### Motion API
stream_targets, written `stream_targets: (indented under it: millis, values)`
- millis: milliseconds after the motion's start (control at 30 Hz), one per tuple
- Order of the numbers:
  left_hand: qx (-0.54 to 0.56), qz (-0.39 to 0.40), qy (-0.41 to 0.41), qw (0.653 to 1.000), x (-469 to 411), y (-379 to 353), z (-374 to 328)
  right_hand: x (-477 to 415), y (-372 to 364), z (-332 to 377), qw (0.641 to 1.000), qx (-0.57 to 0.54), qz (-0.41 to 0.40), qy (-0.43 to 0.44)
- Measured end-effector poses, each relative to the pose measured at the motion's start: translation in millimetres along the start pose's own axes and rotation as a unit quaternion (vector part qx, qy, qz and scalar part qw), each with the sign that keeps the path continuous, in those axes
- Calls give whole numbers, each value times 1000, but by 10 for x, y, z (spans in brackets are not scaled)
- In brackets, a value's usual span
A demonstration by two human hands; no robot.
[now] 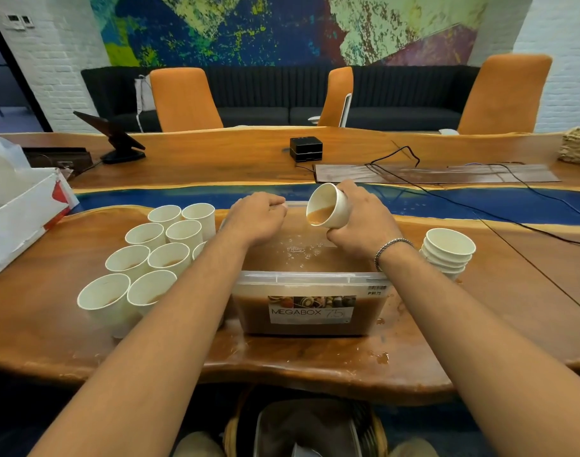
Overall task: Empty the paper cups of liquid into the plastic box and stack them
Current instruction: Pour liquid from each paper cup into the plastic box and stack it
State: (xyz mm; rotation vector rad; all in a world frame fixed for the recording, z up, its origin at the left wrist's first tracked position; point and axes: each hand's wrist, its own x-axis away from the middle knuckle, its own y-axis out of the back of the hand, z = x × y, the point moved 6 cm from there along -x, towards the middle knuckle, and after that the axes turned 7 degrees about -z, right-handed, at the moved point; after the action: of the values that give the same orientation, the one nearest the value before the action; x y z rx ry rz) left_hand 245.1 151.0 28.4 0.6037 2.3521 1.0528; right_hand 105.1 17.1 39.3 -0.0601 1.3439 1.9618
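A clear plastic box (310, 279) labelled MEGABOX stands on the table in front of me, holding brown liquid. My right hand (364, 216) grips a white paper cup (329, 206) tilted to the left over the box, with brown liquid at its lip. My left hand (257, 214) rests with curled fingers on the box's far left rim. Several upright paper cups (150, 258) with brown liquid stand left of the box. A stack of nested empty cups (448, 253) sits to the right of the box.
A white carton and plastic bag (18, 212) lie at the far left. Black cables (479, 199) run across the table's blue strip on the right. A small black box (305, 148) and a tablet on a stand (114, 136) sit further back. Drops of liquid (382, 357) wet the near edge.
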Motion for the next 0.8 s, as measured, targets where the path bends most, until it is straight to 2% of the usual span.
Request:
stream_targets:
  millis: [800]
  values:
    - [1, -7, 7, 1000, 1, -27, 6, 23, 2, 32, 999, 47, 8, 3]
